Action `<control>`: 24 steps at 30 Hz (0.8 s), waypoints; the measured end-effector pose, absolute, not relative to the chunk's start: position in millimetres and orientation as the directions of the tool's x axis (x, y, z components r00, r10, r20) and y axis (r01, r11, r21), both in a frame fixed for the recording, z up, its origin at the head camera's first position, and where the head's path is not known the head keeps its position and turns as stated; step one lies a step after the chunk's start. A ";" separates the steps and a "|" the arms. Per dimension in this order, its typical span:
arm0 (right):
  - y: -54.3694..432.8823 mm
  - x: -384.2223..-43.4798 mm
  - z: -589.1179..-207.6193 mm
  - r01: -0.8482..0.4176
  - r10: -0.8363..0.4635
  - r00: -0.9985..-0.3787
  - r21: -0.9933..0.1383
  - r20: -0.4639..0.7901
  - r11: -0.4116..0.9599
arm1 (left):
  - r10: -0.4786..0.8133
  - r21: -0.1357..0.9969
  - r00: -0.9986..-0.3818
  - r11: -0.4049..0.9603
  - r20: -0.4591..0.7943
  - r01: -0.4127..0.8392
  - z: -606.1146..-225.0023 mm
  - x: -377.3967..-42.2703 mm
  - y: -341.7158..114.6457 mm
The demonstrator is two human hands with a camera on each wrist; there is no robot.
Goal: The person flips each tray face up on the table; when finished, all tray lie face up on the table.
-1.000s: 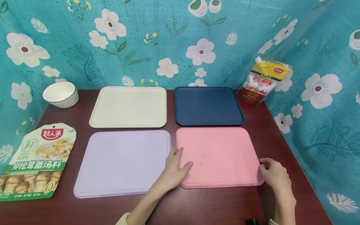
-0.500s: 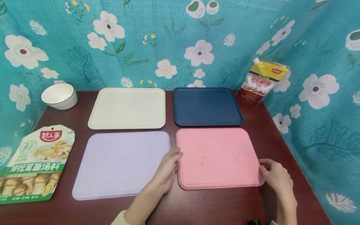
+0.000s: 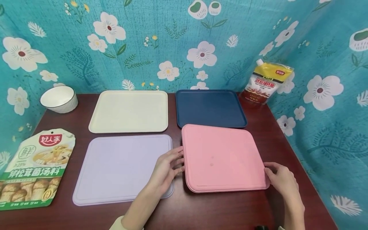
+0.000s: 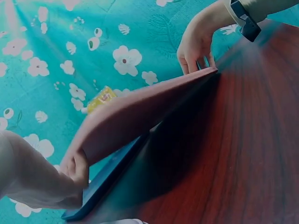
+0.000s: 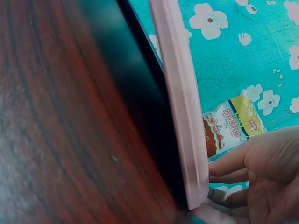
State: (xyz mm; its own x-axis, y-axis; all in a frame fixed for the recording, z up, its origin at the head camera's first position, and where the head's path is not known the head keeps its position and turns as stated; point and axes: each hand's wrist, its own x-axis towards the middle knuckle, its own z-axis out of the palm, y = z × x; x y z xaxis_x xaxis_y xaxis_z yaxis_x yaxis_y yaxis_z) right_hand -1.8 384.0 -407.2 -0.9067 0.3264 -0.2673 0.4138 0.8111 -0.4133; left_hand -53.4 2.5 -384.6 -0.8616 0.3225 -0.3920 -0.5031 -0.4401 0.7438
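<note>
A pink tray (image 3: 224, 156) is tilted in the head view, its left side raised off the dark red table and its right end low. At the left edge my left hand (image 3: 164, 169) grips it, with fingertips at the rim; in the left wrist view the fingers (image 4: 79, 168) curl at the raised edge. My right hand (image 3: 283, 179) holds the right edge near its front corner between thumb and fingers. In the right wrist view the tray's pale pink rim (image 5: 182, 107) runs down beside that right hand (image 5: 266, 177). A dark shadow lies beneath the tray.
A lavender tray (image 3: 123, 169) lies left, partly under my left forearm. Behind are a cream tray (image 3: 129, 111) and a navy tray (image 3: 210, 108). A white bowl (image 3: 58, 99), a mushroom soup packet (image 3: 37, 166) and a spouted pouch (image 3: 265, 83) stand around the edges, before a floral curtain.
My left hand has moved from the pink tray's top to its left edge and lifted that side. The right hand stays at the right edge.
</note>
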 end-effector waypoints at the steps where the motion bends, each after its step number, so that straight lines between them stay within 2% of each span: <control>1: 384.2 -1.6 -407.4 0.416 0.330 -0.906 -0.418 -0.264 0.808 | 0.326 0.749 -0.863 -0.434 -0.387 -0.500 -385.3 -53.1 1.8; 5: 384.9 -1.0 -409.1 0.424 0.349 -0.905 -0.442 -0.244 0.791 | 0.336 0.756 -0.863 -0.426 -0.377 -0.497 -386.6 -51.8 2.3; 12: 388.0 0.5 -413.9 0.459 0.368 -0.888 -0.591 -0.276 0.664 | 0.353 0.693 -0.854 -0.503 -0.381 -0.517 -383.5 -45.8 11.7; 17: 384.1 -1.8 -415.6 0.446 0.352 -0.895 -0.598 -0.276 0.666 | 0.352 0.664 -0.864 -0.554 -0.360 -0.502 -377.2 -43.8 17.4; 24: 376.6 -4.5 -413.5 0.466 0.331 -0.885 -0.631 -0.328 0.620 | 0.347 0.719 -0.882 -0.517 -0.320 -0.464 -364.2 -47.3 18.1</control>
State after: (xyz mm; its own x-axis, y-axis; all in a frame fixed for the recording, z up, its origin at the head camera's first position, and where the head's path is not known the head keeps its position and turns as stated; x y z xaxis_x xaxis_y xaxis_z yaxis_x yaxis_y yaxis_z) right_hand -4.5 376.6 -413.5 -0.8845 0.3313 -0.3284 0.4664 0.6196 -0.6313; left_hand -47.3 18.1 -364.2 -0.8816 0.3474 -0.3195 -0.4644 -0.5174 0.7187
